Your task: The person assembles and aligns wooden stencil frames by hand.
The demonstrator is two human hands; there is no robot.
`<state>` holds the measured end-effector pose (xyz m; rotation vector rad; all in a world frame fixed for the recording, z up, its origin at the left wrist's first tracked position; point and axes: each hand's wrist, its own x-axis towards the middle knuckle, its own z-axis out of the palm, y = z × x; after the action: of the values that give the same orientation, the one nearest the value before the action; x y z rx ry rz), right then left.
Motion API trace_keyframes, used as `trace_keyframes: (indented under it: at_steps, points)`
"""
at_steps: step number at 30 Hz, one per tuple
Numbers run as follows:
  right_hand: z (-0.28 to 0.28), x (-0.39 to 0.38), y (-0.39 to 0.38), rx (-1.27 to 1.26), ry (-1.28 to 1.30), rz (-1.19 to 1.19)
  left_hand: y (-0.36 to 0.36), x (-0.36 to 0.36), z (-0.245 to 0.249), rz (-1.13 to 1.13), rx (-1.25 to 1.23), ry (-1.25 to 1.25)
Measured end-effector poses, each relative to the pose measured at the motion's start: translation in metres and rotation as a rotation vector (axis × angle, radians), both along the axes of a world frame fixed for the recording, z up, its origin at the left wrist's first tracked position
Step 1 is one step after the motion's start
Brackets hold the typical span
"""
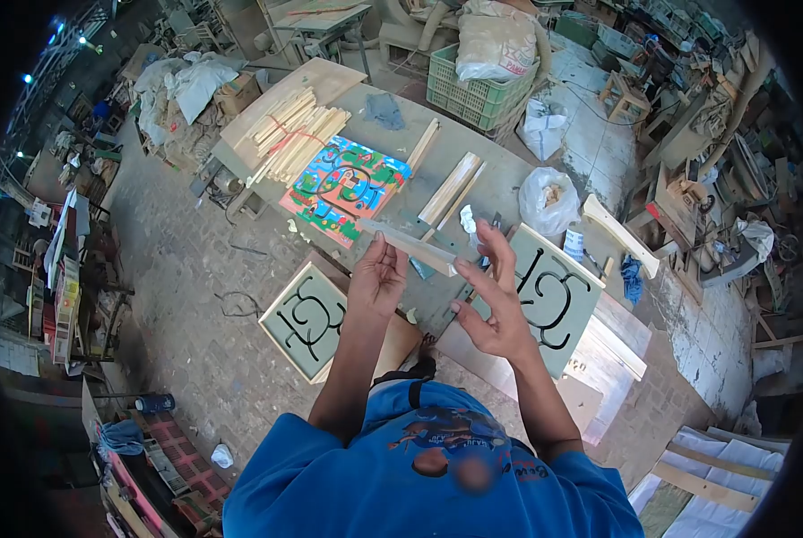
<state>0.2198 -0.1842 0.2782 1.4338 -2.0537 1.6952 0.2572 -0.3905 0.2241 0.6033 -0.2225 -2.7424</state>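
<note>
A thin flat wooden strip (pixel 415 247) is raised in front of me, above the table's front edge. My left hand (pixel 380 276) pinches its left end between thumb and fingers. At its right end is my right hand (pixel 496 305), fingers spread and thumb apart, the fingertips beside or touching the strip. Behind the strip lies a colourful printed board (pixel 346 186). A pale green framed panel with black curved grooves (pixel 549 300) rests right of my right hand. A similar framed panel (pixel 307 323) sits lower left of my left hand.
On the table (pixel 392 134) lie a bundle of wooden sticks (pixel 298 134), longer wood strips (pixel 453 190) and a plastic bag (pixel 548 199). A green crate (pixel 469 90) stands behind it. A curved wooden piece (pixel 621 235) is at the right.
</note>
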Motion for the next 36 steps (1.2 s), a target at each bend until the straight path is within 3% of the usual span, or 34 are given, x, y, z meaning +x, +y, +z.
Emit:
trace_keyframes:
  at_steps: [6, 10, 12, 24, 28, 31, 33, 36]
  points:
    - [-0.003, 0.012, 0.0, -0.009, 0.106, -0.096, 0.001, 0.008, -0.004, -0.005, 0.005, 0.009]
    - [-0.006, 0.014, 0.008, -0.032, 0.11, -0.007, 0.002, 0.012, -0.001, 0.038, 0.018, -0.03]
    - [-0.006, 0.017, 0.01, -0.197, -0.139, 0.078, 0.001, 0.013, -0.001, 0.043, 0.023, -0.03]
    - [-0.006, 0.022, -0.002, -0.012, 0.077, -0.152, 0.011, 0.011, -0.005, 0.003, 0.08, -0.022]
    - [-0.007, 0.021, 0.002, 0.001, 0.066, -0.128, 0.013, 0.012, -0.002, 0.02, 0.088, -0.031]
    - [-0.015, 0.022, 0.007, -0.139, 0.016, -0.003, 0.011, 0.011, -0.003, 0.039, 0.115, -0.049]
    - [-0.015, 0.025, 0.009, -0.174, -0.09, -0.053, 0.011, 0.01, -0.004, 0.041, 0.136, -0.064]
    - [-0.007, 0.023, 0.002, -0.19, -0.022, -0.197, 0.014, 0.008, -0.003, 0.023, 0.157, -0.08]
